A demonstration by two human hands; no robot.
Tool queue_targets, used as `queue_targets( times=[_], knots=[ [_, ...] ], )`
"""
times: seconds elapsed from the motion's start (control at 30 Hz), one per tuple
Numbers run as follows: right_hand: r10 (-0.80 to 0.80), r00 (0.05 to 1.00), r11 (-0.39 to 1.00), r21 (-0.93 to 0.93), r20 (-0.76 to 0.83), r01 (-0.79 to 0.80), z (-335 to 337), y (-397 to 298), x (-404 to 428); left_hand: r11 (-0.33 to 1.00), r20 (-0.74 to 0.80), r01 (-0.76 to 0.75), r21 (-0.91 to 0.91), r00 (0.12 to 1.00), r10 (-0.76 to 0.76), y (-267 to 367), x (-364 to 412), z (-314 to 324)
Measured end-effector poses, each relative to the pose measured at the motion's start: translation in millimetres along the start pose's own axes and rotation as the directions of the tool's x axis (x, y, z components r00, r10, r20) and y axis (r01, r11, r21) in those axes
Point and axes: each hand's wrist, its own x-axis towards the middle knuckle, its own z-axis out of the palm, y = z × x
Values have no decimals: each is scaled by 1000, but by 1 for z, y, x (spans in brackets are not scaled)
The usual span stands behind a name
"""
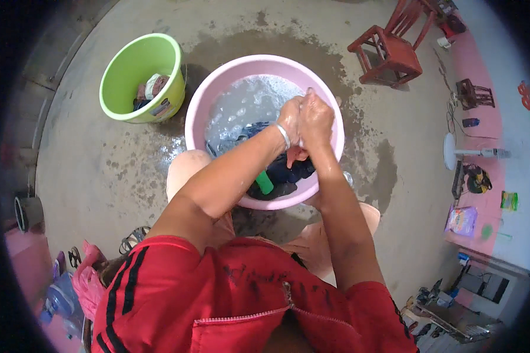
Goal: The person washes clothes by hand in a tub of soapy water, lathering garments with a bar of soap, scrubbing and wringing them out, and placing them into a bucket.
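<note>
Over the right side of a pink plastic basin (265, 59), my left hand (291, 118) and my right hand (317, 115) are pressed together, wet with suds. Both are closed around a small reddish-pink cloth (297, 155), whose end hangs out below them; the rest of it is hidden in the fists. Foamy grey water (243, 103) fills the far part of the basin. Dark wet clothes (287, 173) lie in its near part. On them rests a green plastic object (264, 182), possibly a brush handle, partly covered by my left forearm.
A lime-green bucket (121, 73) holding some clothes (152, 88) stands left of the basin. Wet patches mark the concrete floor (229, 42). At the far right is a red wooden chair (388, 55). A white fan (450, 151) and a purple packet (461, 220) are along the right wall.
</note>
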Motion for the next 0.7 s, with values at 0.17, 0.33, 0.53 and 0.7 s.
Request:
queue_targets(
  times=[0.17,0.33,0.53,0.7],
  knots=[
    [467,806,802,210,363,-559,-18,40,18,913,98,402,-75,914,-394,26,-40,25],
    [316,809,150,816,495,-558,-12,73,-35,977,-353,114,180,935,-44,36,-35,24],
    [-166,957,975,-104,238,195,1,-11,-40,982,-536,80,-169,829,-160,20,-29,0],
    [301,952,953,-68,58,-297,16,49,-5,993,-444,23,-113,893,-71,3,-18,38]
  ],
)
